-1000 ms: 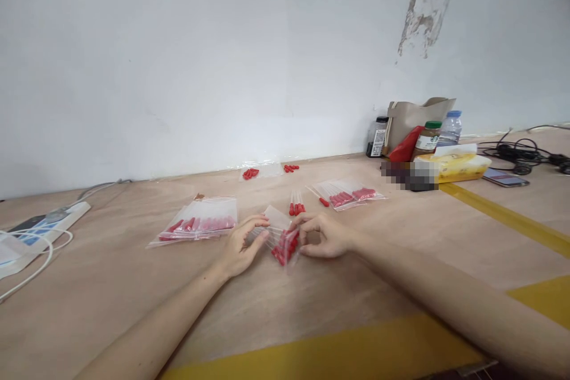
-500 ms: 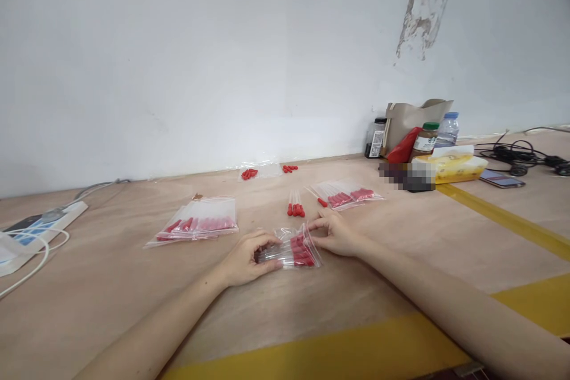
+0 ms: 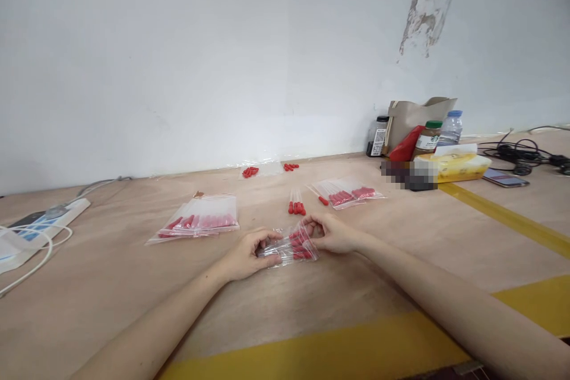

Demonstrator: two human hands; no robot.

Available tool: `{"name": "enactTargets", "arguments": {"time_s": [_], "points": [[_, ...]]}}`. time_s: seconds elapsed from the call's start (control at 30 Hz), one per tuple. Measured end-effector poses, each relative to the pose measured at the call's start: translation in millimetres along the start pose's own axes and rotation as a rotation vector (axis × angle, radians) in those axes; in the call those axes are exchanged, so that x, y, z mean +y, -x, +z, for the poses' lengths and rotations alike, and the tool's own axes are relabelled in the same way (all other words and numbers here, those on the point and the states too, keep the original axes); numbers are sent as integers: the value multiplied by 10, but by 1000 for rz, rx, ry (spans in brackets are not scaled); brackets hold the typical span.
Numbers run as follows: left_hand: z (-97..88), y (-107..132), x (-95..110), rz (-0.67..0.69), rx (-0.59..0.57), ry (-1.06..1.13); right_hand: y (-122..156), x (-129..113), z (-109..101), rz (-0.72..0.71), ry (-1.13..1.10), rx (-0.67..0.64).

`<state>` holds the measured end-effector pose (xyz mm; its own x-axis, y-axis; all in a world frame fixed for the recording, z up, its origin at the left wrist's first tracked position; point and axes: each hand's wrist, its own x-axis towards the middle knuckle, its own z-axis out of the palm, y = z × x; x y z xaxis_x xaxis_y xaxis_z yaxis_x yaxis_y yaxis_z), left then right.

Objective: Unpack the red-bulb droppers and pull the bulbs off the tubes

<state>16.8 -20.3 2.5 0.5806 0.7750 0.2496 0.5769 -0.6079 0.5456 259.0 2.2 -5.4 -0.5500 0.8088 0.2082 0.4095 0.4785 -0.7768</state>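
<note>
A clear zip bag (image 3: pixel 285 254) lies on the table in front of me, with several glass droppers (image 3: pixel 301 246) inside, their red bulbs toward its right end. My left hand (image 3: pixel 246 256) grips the left end between thumb and fingers. At the right end, my right hand (image 3: pixel 332 233) pinches the bag's edge near the zip strip. Whether the strip is sealed I cannot tell. Just beyond the bag lie several loose droppers (image 3: pixel 297 208) side by side, bulbs toward me. A single dropper (image 3: pixel 323 200) rests to their right, against filled bags (image 3: pixel 351 192).
More filled zip bags (image 3: pixel 200 214) are stacked on the left. Loose red bulbs (image 3: pixel 250 172) lie by the wall. A power strip (image 3: pixel 66 219) with white cables is far left. At the right stand a tissue pack (image 3: pixel 454 167), a jar (image 3: pixel 428 139), a bottle (image 3: pixel 453 127) and a phone (image 3: pixel 505 178).
My right hand's fingers have curled in more closely on the bag's right edge, which has shifted slightly. My left hand keeps its grip on the left end.
</note>
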Motion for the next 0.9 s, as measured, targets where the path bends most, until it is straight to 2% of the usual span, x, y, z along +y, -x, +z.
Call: {"name": "enactTargets", "arguments": {"time_s": [0.07,0.23,0.43,0.57,0.63,0.8,0.9], "points": [[-1,2,-3,-9,8,6,-10,13,14,-4,-39,-40],[2,4,-8,2,-6,17,-20,13,38,8,-111,-5],[-1,2,-18,-2,-5,19,-41,29,35,85,-264,-131],[-8,3,-10,-11,-12,27,-46,23,6,75,-351,-100],[-11,3,-5,-15,-15,22,-40,22,-7,43,-323,-79],[-13,2,5,-14,-7,15,-31,83,5,-9,-86,-8],[-9,2,11,-13,12,25,-49,132,45,-7,-69,0]]}}
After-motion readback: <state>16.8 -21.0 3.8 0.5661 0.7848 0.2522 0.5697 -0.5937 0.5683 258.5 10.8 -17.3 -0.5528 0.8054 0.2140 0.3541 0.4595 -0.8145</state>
